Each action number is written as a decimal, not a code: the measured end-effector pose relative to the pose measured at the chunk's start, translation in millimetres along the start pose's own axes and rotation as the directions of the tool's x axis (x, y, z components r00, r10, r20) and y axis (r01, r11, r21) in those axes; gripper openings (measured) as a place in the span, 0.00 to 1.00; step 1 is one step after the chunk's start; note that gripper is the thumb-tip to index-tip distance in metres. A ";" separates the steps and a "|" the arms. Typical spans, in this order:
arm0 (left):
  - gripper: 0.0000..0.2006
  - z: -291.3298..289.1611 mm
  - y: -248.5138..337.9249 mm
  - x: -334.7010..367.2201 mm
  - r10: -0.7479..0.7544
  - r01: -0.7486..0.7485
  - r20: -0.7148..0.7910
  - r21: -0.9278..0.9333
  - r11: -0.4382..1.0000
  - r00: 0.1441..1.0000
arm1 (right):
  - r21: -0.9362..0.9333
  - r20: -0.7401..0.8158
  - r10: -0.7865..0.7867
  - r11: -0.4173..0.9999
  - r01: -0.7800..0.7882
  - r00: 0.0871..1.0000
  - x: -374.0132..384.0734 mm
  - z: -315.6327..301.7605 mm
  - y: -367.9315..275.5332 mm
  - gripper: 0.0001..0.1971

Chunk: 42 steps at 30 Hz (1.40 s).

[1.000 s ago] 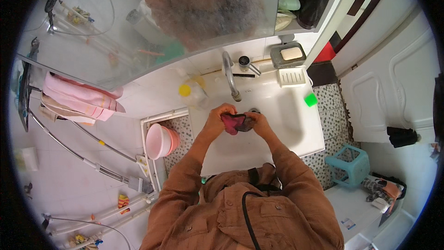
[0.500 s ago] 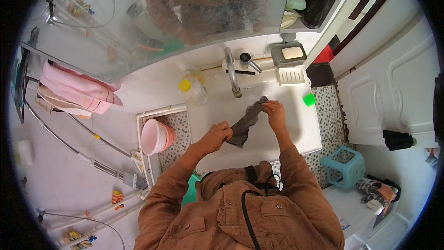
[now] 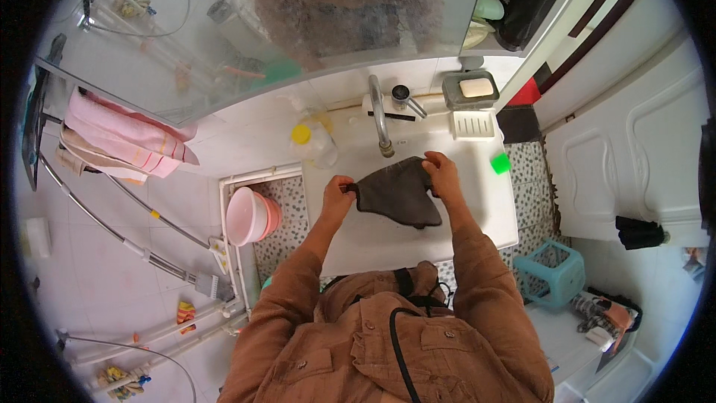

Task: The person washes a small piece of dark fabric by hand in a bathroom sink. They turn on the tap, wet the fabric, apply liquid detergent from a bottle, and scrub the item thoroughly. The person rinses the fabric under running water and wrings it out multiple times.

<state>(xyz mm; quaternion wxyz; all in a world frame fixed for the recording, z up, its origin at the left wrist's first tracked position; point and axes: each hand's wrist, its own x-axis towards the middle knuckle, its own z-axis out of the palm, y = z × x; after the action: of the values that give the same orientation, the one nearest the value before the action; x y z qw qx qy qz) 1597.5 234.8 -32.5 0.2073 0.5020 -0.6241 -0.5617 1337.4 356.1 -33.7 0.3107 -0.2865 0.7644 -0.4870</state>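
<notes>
A dark grey cloth is spread out between my hands over the white sink. My left hand pinches its left corner. The upper right edge is held by my right hand, its fingers closed on the fabric. The lower edge of the cloth hangs loose toward me. Just beyond the cloth, the metal faucet arches over the basin, its spout close to the fabric's upper edge. Whether water is running from it is hard to make out.
Left of the faucet stands a clear bottle with a yellow cap. At the right rim are a white slotted soap dish, a bar of soap in a grey box and a green block. Pink basins and a blue stool flank the sink.
The cloth, bunched and stretched diagonally before, is now opened out wide. My left hand has moved up and left to its corner; my right hand has risen slightly.
</notes>
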 end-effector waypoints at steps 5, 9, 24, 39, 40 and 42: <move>0.16 33.0 -13.6 10.4 -0.130 0.130 0.000 -0.104 0.986 0.991 | 0.013 0.118 -0.006 1.000 0.004 0.993 12.8 41.3 -4.9 0.12; 0.14 56.9 6.4 27.3 -0.410 0.429 0.203 -0.685 0.589 0.889 | 0.757 0.302 0.129 0.570 -0.320 0.944 13.0 84.9 -41.5 0.11; 0.12 75.4 20.2 43.6 -0.094 0.597 0.591 -0.780 0.187 0.801 | 0.541 0.215 -0.019 0.835 -0.103 0.976 -15.6 78.3 -37.1 0.09; 0.58 -45.4 14.4 54.3 0.381 -0.283 -0.398 0.283 0.916 0.835 | -0.230 0.103 -0.028 0.972 0.051 0.994 -50.3 58.9 28.4 0.10; 0.58 -42.4 15.0 55.0 0.373 -0.323 -0.399 0.189 0.927 0.838 | -0.237 0.112 -0.069 0.967 0.095 0.991 -55.8 58.7 30.3 0.11; 0.57 -37.5 11.6 61.2 0.362 -0.394 -0.395 0.001 0.919 0.844 | -0.343 0.145 -0.083 0.931 0.128 0.986 -66.7 57.2 23.8 0.18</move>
<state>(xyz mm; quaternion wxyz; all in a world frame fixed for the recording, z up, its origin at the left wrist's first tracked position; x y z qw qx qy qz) 1598.7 162.2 -30.1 0.4530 0.4615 -0.6341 -0.4239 1420.1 381.7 -61.6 0.2765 -0.4087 0.8008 -0.3394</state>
